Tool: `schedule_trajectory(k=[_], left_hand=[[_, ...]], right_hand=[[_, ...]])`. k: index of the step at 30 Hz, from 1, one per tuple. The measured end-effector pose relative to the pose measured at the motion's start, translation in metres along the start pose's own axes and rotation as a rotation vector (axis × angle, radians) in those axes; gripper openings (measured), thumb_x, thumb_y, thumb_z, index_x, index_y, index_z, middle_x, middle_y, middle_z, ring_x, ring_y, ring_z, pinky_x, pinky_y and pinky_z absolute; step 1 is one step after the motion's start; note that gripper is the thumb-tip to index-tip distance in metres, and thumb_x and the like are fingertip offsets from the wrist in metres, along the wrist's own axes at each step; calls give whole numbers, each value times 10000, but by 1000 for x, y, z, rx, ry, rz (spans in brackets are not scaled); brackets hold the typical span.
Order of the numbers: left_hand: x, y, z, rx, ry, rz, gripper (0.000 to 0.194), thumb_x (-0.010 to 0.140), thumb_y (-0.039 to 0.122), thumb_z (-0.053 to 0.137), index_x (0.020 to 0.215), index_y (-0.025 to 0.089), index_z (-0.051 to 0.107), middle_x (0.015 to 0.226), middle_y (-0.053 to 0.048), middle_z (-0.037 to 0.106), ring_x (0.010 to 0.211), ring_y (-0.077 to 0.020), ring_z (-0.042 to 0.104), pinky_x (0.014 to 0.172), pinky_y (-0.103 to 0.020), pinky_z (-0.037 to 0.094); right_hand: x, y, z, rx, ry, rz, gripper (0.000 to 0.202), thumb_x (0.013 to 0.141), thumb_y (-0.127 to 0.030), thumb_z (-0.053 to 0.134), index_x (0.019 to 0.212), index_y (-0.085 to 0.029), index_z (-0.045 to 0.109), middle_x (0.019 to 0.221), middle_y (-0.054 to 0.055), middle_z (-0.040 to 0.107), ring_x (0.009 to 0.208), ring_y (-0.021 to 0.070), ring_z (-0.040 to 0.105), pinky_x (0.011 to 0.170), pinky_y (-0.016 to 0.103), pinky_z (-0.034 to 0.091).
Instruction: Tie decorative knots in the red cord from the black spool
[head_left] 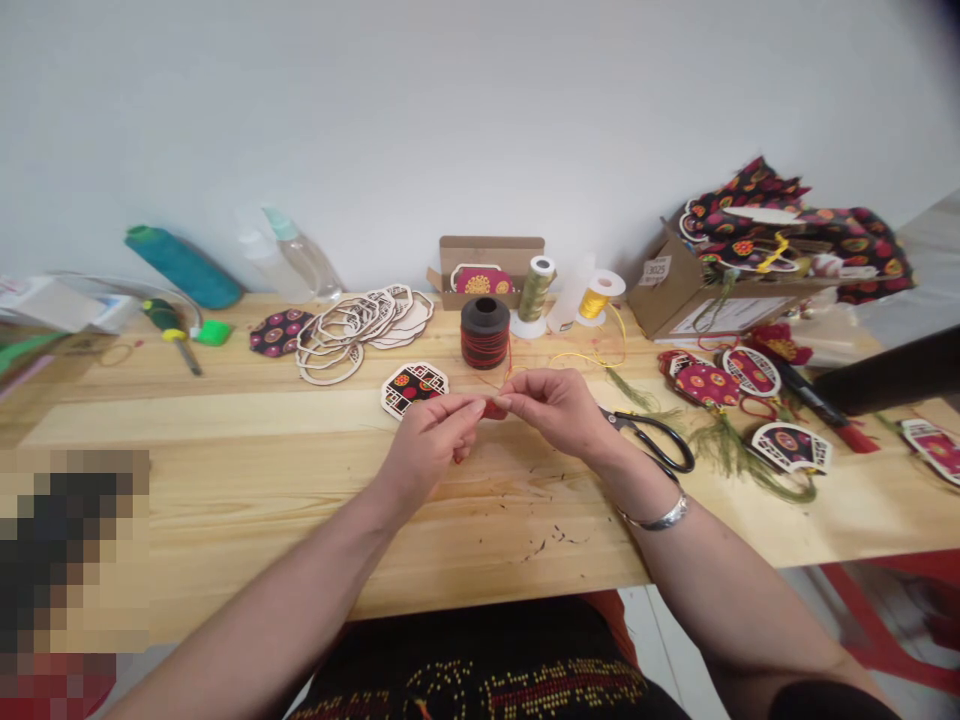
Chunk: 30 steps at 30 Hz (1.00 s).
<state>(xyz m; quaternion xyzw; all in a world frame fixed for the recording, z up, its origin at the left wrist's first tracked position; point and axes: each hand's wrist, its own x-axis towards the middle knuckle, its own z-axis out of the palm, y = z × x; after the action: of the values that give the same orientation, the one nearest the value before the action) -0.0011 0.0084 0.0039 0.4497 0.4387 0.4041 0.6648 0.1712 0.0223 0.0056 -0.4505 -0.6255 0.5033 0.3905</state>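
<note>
My left hand [442, 428] and my right hand [553, 408] meet over the table, thumbs and fingertips pinched on red thread [493, 408] stretched between them. A small tuft of red shows below my left fingers. Behind my hands stands a dark spool [484, 335] wound with red and black thread, and a strand runs from it toward my right fingers. Just beyond my left hand lies a wood-framed patterned fabric piece [415, 385]. Black-handled scissors [654, 440] rest beside my right wrist, their blades partly hidden by it.
Wooden cut-out frames [360, 330], a teal thread cone [184, 268] and a screwdriver [172, 333] lie at the left. Green [535, 295] and yellow [598, 298] spools stand behind. On the right are a cardboard box [682, 285] of fabric and tasselled ornaments [787, 447]. Dark scraps dot the front.
</note>
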Motion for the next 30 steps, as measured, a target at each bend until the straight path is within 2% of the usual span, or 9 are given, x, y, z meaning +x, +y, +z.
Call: schedule_trajectory(k=[2,5,7,9,14,16,19,23,30], left_hand=[[-1,0,1,37,36,39,284,782,345,626,970,153,718,582,9,599,420,-45,345,412,-213,296],[-1,0,3,256,125,179,288,746,326,671,983,171,721,761,-38,714,489,-77,502,476,-230,419],[-2,-2,3,420,188,314,233,727,279,692,933,181,736,830,-46,740,615,-120,611,576,-243,493],[-1,-5,3,553,224,455,183,738,237,678,904,192,740,866,-40,748,713,-143,657,658,-250,522],[-1,-13,2,788,252,734,179,784,191,626,928,203,732,875,-34,750,739,-138,674,716,-248,530],[-1,-14,2,846,261,750,182,799,193,607,932,209,731,874,-36,749,748,-144,676,726,-257,528],[-2,-13,2,903,271,680,186,814,214,585,928,225,732,879,-39,748,760,-161,679,737,-280,524],[-3,-10,2,894,280,605,183,812,233,582,910,233,736,869,-33,749,731,-162,675,717,-276,517],[-5,-9,3,868,273,566,168,812,232,572,866,203,729,818,-30,747,692,-144,660,673,-245,497]], right_hand=[[0,0,0,16,2,-2,198,772,-340,640,761,-147,688,760,45,706,677,119,605,640,238,464],[0,2,0,-33,28,-13,209,771,-344,638,767,-142,690,705,27,678,602,96,548,571,223,420],[0,4,-1,-80,31,-14,226,779,-353,629,759,-136,688,650,9,639,555,81,488,529,217,374],[1,6,-1,-95,17,-10,239,787,-359,618,759,-132,687,630,0,612,545,76,456,522,219,352],[1,6,-1,-96,14,8,244,779,-362,621,753,-128,683,617,-9,581,545,75,430,523,221,335],[1,5,-1,-100,24,16,248,772,-367,626,750,-127,683,606,-11,571,540,74,419,518,222,328],[1,4,0,-96,35,20,261,764,-381,633,746,-126,684,600,-11,565,538,75,409,510,223,319],[1,4,0,-84,38,27,271,758,-398,638,745,-132,686,598,-14,565,537,74,400,502,219,312],[1,3,0,-97,44,20,271,756,-394,640,738,-128,690,586,-17,557,528,71,389,496,218,297]])
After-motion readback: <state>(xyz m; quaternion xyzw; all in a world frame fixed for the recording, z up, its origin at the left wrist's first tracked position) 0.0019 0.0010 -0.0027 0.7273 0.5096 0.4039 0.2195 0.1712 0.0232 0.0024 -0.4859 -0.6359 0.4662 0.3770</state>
